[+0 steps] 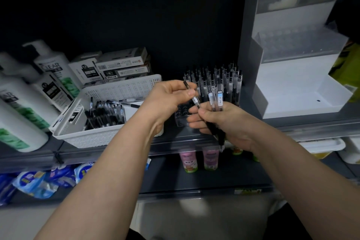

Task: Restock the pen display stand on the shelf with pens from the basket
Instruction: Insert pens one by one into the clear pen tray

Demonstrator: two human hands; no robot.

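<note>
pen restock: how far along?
Done: the stand already holds many upright pens, though the front holes look empty. In hand: the left hand pinches one pen, and the right hand grips a bundle. Left: a pile of loose pens remains in the basket, so roughly midway.

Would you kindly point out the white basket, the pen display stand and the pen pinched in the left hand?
white basket (87, 137): head view, perforated front wall.
pen display stand (180, 118): head view, clear base, front-left corner.
pen (195, 101): head view, labelled middle of the barrel.
</note>
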